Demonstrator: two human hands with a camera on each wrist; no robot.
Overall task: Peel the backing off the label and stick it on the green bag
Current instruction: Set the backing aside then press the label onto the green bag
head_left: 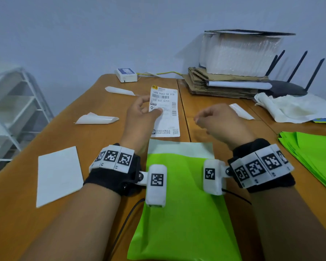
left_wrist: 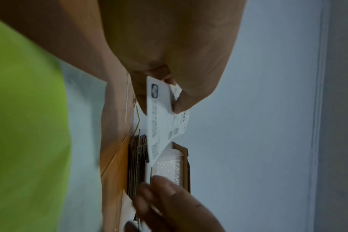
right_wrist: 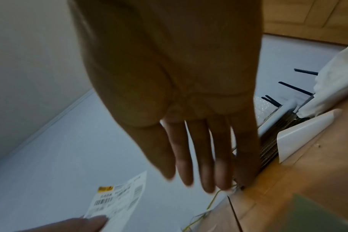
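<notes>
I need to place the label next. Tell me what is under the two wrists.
The green bag lies flat on the wooden table beneath both wrists, its pale flap toward the label held by the left hand. Anything beneath the bag is covered.

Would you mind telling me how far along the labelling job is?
The left hand pinches the label above the table; whether its backing is off cannot be told. The right hand is open, holding nothing. Still left: sticking it on the green bag, whose face is bare.
</notes>
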